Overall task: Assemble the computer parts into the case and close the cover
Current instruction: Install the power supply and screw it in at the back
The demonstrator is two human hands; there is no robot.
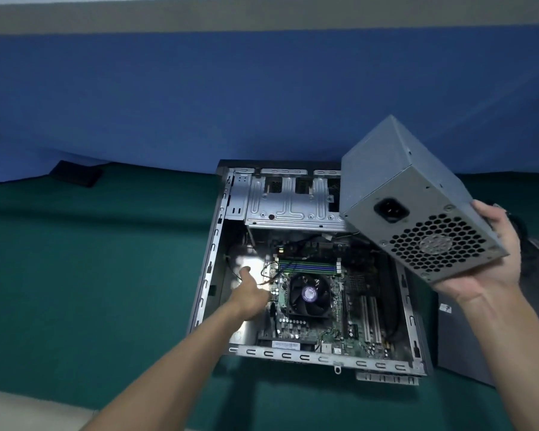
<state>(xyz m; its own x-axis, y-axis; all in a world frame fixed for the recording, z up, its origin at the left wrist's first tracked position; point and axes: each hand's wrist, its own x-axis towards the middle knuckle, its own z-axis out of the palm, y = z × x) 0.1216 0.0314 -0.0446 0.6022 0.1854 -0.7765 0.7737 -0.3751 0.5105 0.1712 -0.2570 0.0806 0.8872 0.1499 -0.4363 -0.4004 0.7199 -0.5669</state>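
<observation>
the right hand (pixel 487 262) cups the power supply (pixel 417 206) from below, holding it tilted above the open case (pixel 293 357). the left hand (pixel 249 293) reaches inside beside the fan (pixel 307 293), near loose wires (pixel 269 270); i cannot tell if it pinches one. fitting the supply looks like the step in hand, and it likely calls for clearing wires first.

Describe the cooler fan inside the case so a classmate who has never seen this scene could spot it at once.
Find the open computer case on the green cloth, near the power supply held in the right hand. On its motherboard, right of the left hand, sits the cooler fan: the only round black-bladed part, with a purple hub.
</observation>
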